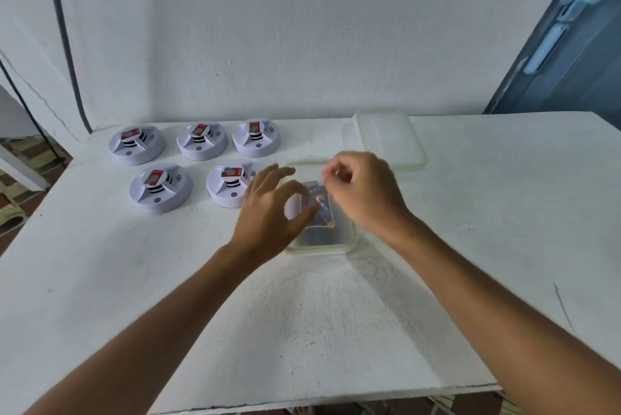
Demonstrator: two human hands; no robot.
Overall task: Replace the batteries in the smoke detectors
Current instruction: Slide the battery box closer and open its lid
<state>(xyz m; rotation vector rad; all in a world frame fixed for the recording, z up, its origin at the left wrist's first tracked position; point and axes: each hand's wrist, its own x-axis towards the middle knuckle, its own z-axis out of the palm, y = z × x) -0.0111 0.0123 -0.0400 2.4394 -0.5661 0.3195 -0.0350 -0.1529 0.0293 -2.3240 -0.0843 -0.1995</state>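
Observation:
Five white round smoke detectors with red labels lie on the white table (pixel 336 313): three in a back row (pixel 201 140) and two in front (pixel 160 187). A clear plastic container (pixel 322 248) stands at the centre with dark batteries (pixel 322 213) inside. My left hand (pixel 265 213) reaches over the container's left side, thumb and forefinger apart above the batteries and the other fingers spread. It hides part of the nearest detector (pixel 228 184). My right hand (pixel 363 189) hovers over the container's far right side with its fingertips pinched together. The blur hides whether they hold anything.
The container's translucent lid (pixel 389 139) lies flat at the back right, by the white wall. A blue door (pixel 571 45) stands at the far right. A black cable (pixel 64 38) runs down the wall on the left. The table's front edge (pixel 302 404) is close to me.

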